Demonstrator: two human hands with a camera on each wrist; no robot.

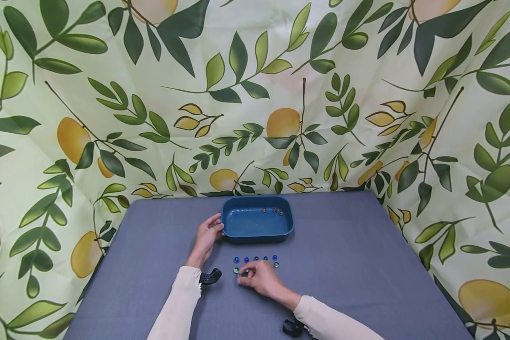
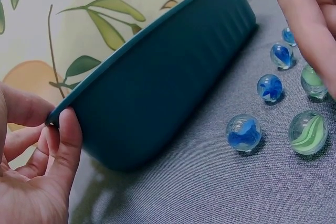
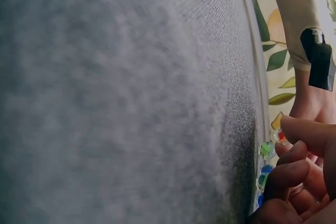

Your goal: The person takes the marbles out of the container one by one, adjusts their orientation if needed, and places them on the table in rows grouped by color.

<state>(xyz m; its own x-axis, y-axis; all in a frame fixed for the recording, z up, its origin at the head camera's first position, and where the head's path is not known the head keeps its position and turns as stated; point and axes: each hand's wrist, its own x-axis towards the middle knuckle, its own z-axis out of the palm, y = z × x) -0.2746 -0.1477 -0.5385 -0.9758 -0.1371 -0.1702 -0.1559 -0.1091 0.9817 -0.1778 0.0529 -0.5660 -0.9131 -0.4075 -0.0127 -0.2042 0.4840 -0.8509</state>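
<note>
My left hand (image 1: 207, 240) pinches the rim of a dark blue plastic bin (image 1: 255, 236) at its left end. In the left wrist view, the thumb (image 2: 68, 140) lies on the bin's near outer side. Over the marbles, my right hand (image 1: 261, 277) is bent down, and a clear marble with red in it (image 3: 280, 136) shows between thumb and finger in the right wrist view. Just beyond its fingertips lies a green marble (image 1: 236, 270). A row of blue marbles (image 1: 246, 260) runs between hand and bin. Part of the green row is hidden beneath the right hand.
Several orange-brown marbles (image 1: 274, 210) lie inside the bin toward its back right. Another green marble (image 1: 276, 265) sits right of the hand. A grey cloth (image 1: 340, 255) covers the table, and a leaf-patterned curtain (image 1: 246, 108) stands behind it. Black cameras (image 1: 210, 276) are strapped at both wrists.
</note>
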